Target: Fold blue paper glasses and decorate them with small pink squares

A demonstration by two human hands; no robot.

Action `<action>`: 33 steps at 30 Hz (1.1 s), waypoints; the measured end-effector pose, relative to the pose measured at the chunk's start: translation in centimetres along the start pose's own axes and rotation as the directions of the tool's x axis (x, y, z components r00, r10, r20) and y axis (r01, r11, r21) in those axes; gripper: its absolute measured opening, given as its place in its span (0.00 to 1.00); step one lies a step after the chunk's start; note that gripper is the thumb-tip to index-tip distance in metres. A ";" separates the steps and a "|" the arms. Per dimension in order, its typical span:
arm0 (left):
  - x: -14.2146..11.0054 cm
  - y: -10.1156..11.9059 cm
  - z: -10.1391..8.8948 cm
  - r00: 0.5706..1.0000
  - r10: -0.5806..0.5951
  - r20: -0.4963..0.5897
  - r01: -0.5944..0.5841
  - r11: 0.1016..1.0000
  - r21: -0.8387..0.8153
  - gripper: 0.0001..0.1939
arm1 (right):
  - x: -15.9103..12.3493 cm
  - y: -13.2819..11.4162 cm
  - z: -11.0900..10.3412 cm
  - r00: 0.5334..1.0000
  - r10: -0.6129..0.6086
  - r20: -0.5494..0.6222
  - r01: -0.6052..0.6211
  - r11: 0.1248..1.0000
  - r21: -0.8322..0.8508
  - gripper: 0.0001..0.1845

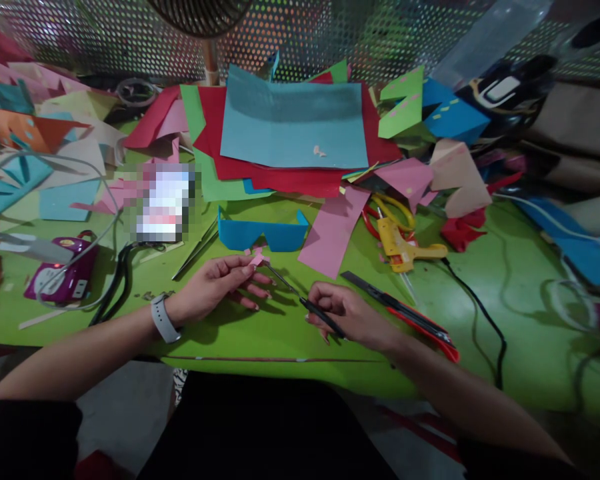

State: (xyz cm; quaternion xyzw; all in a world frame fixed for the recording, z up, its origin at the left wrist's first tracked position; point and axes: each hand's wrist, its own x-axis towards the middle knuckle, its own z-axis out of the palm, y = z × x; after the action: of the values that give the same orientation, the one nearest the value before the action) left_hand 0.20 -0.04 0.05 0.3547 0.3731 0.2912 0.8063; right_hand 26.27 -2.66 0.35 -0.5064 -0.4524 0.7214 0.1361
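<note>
My left hand, a pale watch band on its wrist, pinches a small pink paper piece between thumb and forefinger; its other fingers are spread. My right hand is closed around a thin black-handled tool. The tool's slender metal shaft points left, and its tip meets or nearly meets the pink paper; its exact kind is unclear. Just beyond my left hand lies a blue paper cutout shaped like glasses. A pink paper strip rests to its right.
A red utility knife and a yellow glue gun lie right, near yellow-handled scissors. Tweezers, a blurred phone and a purple power box are left. Stacked coloured sheets stand behind on the green table.
</note>
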 end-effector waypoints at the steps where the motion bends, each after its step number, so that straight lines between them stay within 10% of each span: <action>1: 0.0 0.0 0.0 1.000 0.000 0.004 0.000 1.000 0.000 0.17 | 0.0 0.0 0.0 1.000 0.000 0.006 0.000 1.000 -0.006 0.29; 33: -0.1 -0.2 0.4 1.000 -0.007 -0.009 0.008 0.998 0.057 0.20 | -0.1 -0.3 0.7 1.000 -0.002 -0.022 0.001 1.000 -0.029 0.30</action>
State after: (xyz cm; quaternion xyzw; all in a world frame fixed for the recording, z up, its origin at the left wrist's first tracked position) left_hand 0.48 -0.41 0.08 0.3748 0.3863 0.2789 0.7953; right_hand 25.64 -2.88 0.67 -0.5159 -0.4618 0.7089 0.1344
